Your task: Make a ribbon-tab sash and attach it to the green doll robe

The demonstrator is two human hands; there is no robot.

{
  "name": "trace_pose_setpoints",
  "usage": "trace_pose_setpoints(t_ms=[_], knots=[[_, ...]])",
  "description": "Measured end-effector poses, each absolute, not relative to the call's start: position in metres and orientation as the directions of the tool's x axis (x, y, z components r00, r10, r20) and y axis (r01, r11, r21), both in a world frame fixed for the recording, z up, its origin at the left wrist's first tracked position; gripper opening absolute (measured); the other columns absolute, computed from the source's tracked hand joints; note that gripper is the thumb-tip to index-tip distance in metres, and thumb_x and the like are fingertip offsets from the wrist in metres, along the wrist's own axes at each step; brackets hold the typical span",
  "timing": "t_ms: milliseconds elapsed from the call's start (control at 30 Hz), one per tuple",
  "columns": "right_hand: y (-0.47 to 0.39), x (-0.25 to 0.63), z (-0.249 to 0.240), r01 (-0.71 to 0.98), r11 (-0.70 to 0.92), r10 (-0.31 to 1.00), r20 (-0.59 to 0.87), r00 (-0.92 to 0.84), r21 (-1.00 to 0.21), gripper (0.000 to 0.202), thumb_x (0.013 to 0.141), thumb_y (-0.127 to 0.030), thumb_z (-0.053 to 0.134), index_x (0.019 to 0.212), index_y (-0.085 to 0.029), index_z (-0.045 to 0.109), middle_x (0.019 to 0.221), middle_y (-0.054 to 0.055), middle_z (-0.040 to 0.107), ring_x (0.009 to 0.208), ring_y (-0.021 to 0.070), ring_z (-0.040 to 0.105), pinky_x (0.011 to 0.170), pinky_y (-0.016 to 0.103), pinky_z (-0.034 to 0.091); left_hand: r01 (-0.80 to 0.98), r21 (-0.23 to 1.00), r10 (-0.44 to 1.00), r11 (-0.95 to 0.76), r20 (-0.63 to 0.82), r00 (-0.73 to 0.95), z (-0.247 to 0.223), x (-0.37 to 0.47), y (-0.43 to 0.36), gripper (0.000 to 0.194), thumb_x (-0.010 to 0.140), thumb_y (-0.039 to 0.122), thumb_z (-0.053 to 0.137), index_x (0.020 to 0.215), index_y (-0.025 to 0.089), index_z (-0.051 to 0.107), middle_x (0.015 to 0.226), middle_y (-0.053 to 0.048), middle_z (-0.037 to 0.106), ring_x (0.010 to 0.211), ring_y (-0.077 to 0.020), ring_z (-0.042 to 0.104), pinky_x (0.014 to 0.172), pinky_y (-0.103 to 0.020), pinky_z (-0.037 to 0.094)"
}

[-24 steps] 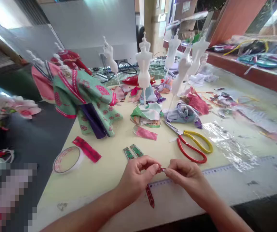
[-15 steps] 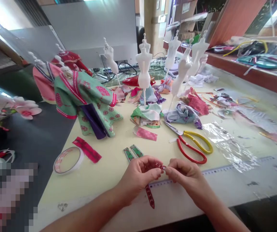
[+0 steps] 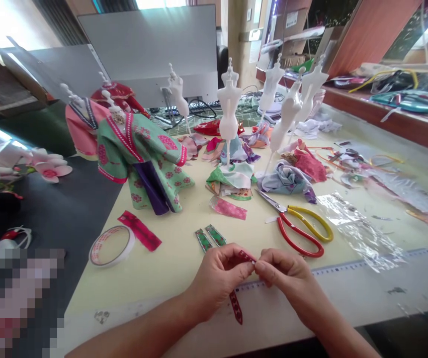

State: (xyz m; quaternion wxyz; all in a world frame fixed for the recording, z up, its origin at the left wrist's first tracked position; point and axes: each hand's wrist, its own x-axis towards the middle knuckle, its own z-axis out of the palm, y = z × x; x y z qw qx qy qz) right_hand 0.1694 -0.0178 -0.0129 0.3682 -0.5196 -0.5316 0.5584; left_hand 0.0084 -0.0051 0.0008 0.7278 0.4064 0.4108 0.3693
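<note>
A narrow dark-red patterned ribbon (image 3: 236,307) runs through my left hand (image 3: 217,276), its pointed tail hanging below the palm. My left fingers are closed on it. At the ribbon's upper end, my right hand (image 3: 286,268) pinches with thumb and forefinger, the tips of both hands touching. Part of the ribbon is hidden inside the left fingers. Just behind the left hand lie two green trim strips (image 3: 215,234) with white dotted edges. A clear ruler (image 3: 333,270) lies under and beyond the hands. Scissors (image 3: 299,226) with one red and one yellow handle rest beyond my right hand.
A tape roll (image 3: 130,246) and a crimson fabric strip (image 3: 139,231) lie on the left. Behind them stands a dress form in a green robe (image 3: 154,144). Several white dress forms (image 3: 229,107) rise among fabric scraps. A clear plastic bag (image 3: 370,241) lies at right.
The view has shifted slightly, so the scene sits a little further right. My hands have drawn closer together at the ribbon's end, and less of it shows between the fingertips.
</note>
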Motion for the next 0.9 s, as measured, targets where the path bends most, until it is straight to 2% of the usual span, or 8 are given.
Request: trace_pose_setpoints(t_ms=[300,433,533,700,900], knots=[[-0.0159,0.1702,-0.0115,0.122,-0.158,0.958,-0.182,-0.22,-0.98,0.031,0.08,-0.044,0.061,0.065,-0.018,0.065,0.056,-0.003,0.05,0.055,0.0093,0.04,0.051,0.022,0.031,-0.17,0.891,0.877,0.42,-0.351,0.327,0.0032,0.008,-0.0029,0.013,0.074,0.024,0.068,0.071,0.012,0.064,0.061,0.003,0.056,0.062,-0.0068,0.048,0.061,-0.018,0.039],[-0.017,0.1689,-0.0075,0.095,-0.133,0.964,-0.151,-0.218,-0.987,0.025,0.081,-0.042,0.061,0.072,-0.019,0.065,0.062,-0.002,0.059,0.059,0.0104,0.049,0.054,0.021,0.037,-0.159,0.894,0.88,0.418,-0.355,0.315,0.0036,0.008,-0.0029,0.014,0.074,0.026,0.068,0.071,0.012,0.064,0.061,0.002,0.056,0.061,-0.0071,0.047,0.061,-0.019,0.038],[-0.0176,0.1666,-0.0069,0.137,-0.079,0.975,-0.105,-0.194,-0.987,0.023,0.082,-0.04,0.06,0.074,-0.019,0.064,0.069,0.0,0.064,0.065,0.0126,0.055,0.059,0.021,0.042,-0.162,0.894,0.881,0.417,-0.354,0.313,0.0034,0.008,-0.0035,0.015,0.074,0.026,0.069,0.071,0.012,0.065,0.062,0.002,0.056,0.062,-0.0072,0.048,0.062,-0.02,0.039],[-0.0167,0.164,-0.0113,0.213,-0.004,0.99,-0.033,-0.136,-0.977,0.024,0.082,-0.039,0.06,0.07,-0.019,0.062,0.065,0.001,0.062,0.061,0.0129,0.054,0.056,0.022,0.042,-0.181,0.889,0.88,0.421,-0.352,0.32,0.0037,0.0075,-0.0044,0.016,0.072,0.027,0.071,0.075,0.012,0.067,0.067,0.0,0.06,0.066,-0.0089,0.051,0.066,-0.021,0.04],[-0.0175,0.1654,-0.0121,0.271,0.001,0.992,-0.032,-0.118,-0.963,0.025,0.082,-0.04,0.058,0.068,-0.019,0.059,0.065,0.001,0.059,0.061,0.0139,0.052,0.056,0.024,0.042,-0.156,0.894,0.884,0.42,-0.363,0.295,0.004,0.0075,-0.0041,0.02,0.067,0.027,0.074,0.077,0.013,0.064,0.069,0.001,0.06,0.066,-0.0094,0.05,0.063,-0.022,0.039]])
